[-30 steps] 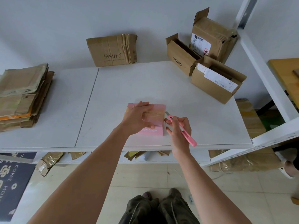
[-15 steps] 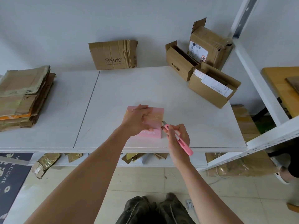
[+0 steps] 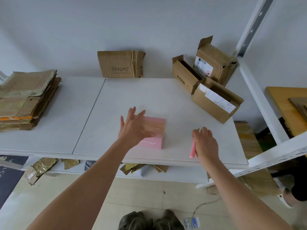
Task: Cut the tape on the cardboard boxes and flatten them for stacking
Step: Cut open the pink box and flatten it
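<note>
Judging reach: pink box lies under my left hand, long axis near–far.
Left hand: fingers spread.
Right hand: right of box, gripping pink cutter.

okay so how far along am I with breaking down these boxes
Done: a stack of flattened cardboard lies at the table's left. In hand: the pink box under your open left hand; right hand grips the pink cutter. Left: three brown boxes at back right, unflattened.
</note>
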Demonstrator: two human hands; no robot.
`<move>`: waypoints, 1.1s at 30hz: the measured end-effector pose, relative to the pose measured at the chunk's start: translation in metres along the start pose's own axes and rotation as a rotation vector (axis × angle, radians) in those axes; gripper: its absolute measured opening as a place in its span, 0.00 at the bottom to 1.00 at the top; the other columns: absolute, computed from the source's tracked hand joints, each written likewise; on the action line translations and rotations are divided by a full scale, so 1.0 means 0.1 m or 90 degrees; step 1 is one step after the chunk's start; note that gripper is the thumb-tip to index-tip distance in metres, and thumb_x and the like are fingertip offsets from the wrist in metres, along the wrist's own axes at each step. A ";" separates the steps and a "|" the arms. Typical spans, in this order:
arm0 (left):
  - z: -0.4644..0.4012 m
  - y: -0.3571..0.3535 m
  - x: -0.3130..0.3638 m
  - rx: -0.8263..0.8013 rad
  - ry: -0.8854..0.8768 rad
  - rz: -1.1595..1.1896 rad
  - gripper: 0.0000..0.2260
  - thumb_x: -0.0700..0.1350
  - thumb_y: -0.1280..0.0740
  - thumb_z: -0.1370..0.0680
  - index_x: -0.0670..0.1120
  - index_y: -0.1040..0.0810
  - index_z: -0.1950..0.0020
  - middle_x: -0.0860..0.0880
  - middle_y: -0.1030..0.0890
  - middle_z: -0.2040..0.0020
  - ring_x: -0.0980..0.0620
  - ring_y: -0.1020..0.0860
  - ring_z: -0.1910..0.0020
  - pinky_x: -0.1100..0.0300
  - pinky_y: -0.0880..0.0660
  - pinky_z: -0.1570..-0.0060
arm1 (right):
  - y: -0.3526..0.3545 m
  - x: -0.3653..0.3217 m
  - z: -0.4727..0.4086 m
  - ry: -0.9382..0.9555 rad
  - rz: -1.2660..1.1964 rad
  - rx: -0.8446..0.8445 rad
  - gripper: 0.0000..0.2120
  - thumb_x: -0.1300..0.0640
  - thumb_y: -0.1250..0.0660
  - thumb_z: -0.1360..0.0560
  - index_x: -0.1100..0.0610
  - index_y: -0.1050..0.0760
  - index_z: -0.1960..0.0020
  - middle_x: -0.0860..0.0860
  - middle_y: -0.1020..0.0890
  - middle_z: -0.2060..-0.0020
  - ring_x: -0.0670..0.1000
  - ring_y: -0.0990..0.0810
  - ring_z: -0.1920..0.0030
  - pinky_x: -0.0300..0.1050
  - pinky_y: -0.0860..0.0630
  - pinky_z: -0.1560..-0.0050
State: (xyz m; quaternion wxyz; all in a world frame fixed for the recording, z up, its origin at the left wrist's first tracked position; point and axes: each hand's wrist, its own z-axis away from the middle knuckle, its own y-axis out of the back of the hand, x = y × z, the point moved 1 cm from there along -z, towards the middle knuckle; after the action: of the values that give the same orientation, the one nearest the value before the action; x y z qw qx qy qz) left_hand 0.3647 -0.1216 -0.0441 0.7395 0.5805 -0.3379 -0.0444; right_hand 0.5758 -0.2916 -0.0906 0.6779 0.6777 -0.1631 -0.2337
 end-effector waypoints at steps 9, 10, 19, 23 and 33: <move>0.21 -0.02 -0.23 -0.028 0.317 0.371 0.54 0.54 0.21 0.33 0.50 0.56 0.21 0.47 0.41 0.31 0.51 0.35 0.44 0.56 0.35 0.43 | 0.08 -0.31 -0.29 0.031 -0.253 -0.001 0.24 0.65 0.36 0.24 0.54 0.32 0.29 0.57 0.27 0.41 0.57 0.29 0.40 0.48 0.27 0.45; 0.22 -0.02 -0.24 -0.024 0.321 0.385 0.51 0.54 0.21 0.32 0.50 0.53 0.21 0.47 0.39 0.33 0.51 0.34 0.44 0.55 0.33 0.43 | 0.16 -0.45 -0.34 0.101 -0.349 0.038 0.23 0.67 0.38 0.23 0.56 0.31 0.29 0.57 0.25 0.42 0.56 0.28 0.40 0.47 0.27 0.43; 0.27 0.14 -0.34 0.045 0.440 0.681 0.32 0.38 0.26 0.26 0.48 0.35 0.25 0.43 0.26 0.35 0.41 0.18 0.49 0.55 0.18 0.60 | 0.21 -1.22 -0.33 0.216 -0.460 -0.122 0.23 0.46 0.32 0.23 0.51 0.27 0.30 0.47 0.19 0.39 0.49 0.22 0.40 0.36 0.31 0.47; 0.20 0.23 -0.30 0.058 0.450 0.652 0.30 0.32 0.25 0.29 0.47 0.29 0.30 0.44 0.22 0.45 0.40 0.17 0.54 0.61 0.20 0.71 | 0.18 -1.26 -0.28 0.172 -0.424 -0.113 0.26 0.40 0.28 0.28 0.52 0.26 0.36 0.47 0.17 0.47 0.51 0.20 0.49 0.43 0.28 0.53; 0.17 0.25 -0.30 0.056 0.471 0.649 0.27 0.30 0.25 0.32 0.49 0.27 0.38 0.44 0.21 0.50 0.41 0.16 0.59 0.61 0.22 0.74 | 0.31 -1.47 -0.32 0.102 -0.342 -0.121 0.25 0.38 0.27 0.31 0.55 0.29 0.48 0.47 0.21 0.57 0.51 0.23 0.57 0.44 0.33 0.61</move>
State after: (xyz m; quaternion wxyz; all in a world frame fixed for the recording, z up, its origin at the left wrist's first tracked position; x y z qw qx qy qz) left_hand 0.3242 -0.1141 -0.0335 0.7111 0.3535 -0.2952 0.5313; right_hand 0.4724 -0.1865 -0.0469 0.6627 0.6466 0.0989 -0.3647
